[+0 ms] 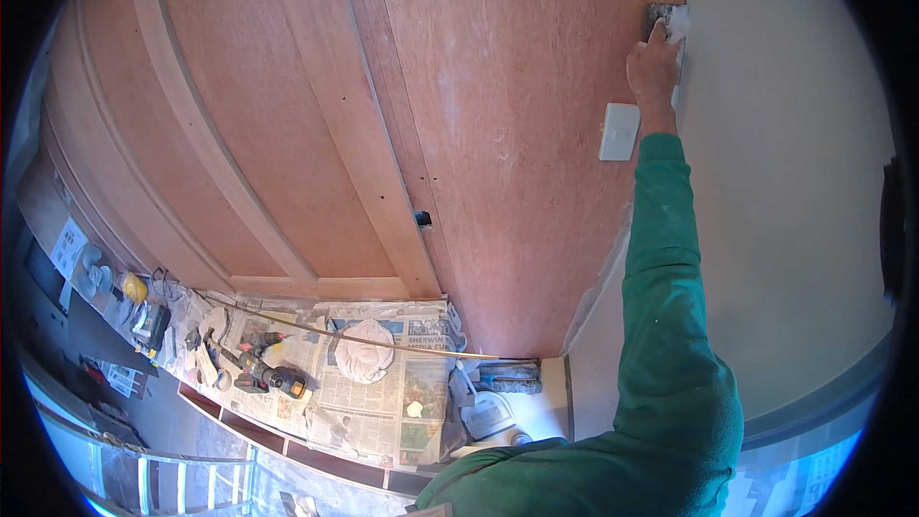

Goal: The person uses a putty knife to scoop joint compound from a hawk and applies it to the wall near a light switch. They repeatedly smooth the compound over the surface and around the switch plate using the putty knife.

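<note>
My right hand reaches far up at the right, in a green sleeve. Its fingers press on a putty knife whose flat blade carries white filler. The blade lies at the corner where the reddish wood panel meets the pale grey wall. White smears mark the hand and the seam around it. Just below the wrist, a white switch plate sits on the panel. My left hand is out of the picture.
Below the panel, a newspaper-covered surface bears a cordless drill, a crumpled pale cloth and several tools. A long thin strip lies across it. A paint tray stands near the corner. At lower left is a metal ladder.
</note>
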A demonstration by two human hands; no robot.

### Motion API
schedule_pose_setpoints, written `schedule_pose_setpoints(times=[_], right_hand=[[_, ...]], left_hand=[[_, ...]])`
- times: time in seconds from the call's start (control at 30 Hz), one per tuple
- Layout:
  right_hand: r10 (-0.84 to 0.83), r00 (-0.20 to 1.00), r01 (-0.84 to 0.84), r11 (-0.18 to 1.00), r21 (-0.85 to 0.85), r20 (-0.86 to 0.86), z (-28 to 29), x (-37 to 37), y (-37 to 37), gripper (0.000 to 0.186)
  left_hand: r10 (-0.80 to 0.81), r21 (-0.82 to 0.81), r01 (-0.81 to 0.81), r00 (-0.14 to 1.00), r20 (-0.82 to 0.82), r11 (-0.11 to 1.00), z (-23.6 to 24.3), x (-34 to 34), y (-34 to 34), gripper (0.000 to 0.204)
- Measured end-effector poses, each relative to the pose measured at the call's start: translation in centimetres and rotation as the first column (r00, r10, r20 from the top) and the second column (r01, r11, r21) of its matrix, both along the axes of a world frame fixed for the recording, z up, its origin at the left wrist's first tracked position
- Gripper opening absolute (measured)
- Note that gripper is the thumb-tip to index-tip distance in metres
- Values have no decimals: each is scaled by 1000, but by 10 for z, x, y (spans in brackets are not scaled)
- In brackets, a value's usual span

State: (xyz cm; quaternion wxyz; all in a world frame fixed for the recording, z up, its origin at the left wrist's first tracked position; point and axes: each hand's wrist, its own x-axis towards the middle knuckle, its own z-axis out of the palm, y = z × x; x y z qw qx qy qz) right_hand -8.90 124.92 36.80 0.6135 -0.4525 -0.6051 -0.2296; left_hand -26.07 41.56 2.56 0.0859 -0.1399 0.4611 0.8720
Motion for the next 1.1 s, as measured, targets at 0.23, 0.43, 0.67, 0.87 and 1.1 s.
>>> schedule_pose_setpoints(times=[0.23, 0.43, 0.67, 0.87, 1.1], right_hand=[[83, 997, -82, 994, 78, -5, 4, 11, 12, 49], [236, 971, -240, 956, 170, 43, -7, -5, -18, 48], [761, 541, -760, 625, 181, -356, -40, 16, -87, 23], [741, -82, -993, -5, 117, -667, -105, -3, -227, 23], [791, -147, -978, -205, -31, -594, -176, -4, -361, 31]], left_hand=[[-394, -634, -29, 761, -515, 773, -12, -10, -17, 83], [-169, -327, 85, 956, -239, 941, -3, -27, -1, 74], [-52, 195, 49, 999, 14, 980, 98, 1, 97, 52], [-363, 160, 423, 881, -303, 892, 94, -19, 153, 39], [-604, 476, 686, 721, -340, 551, 145, 16, 247, 43]])
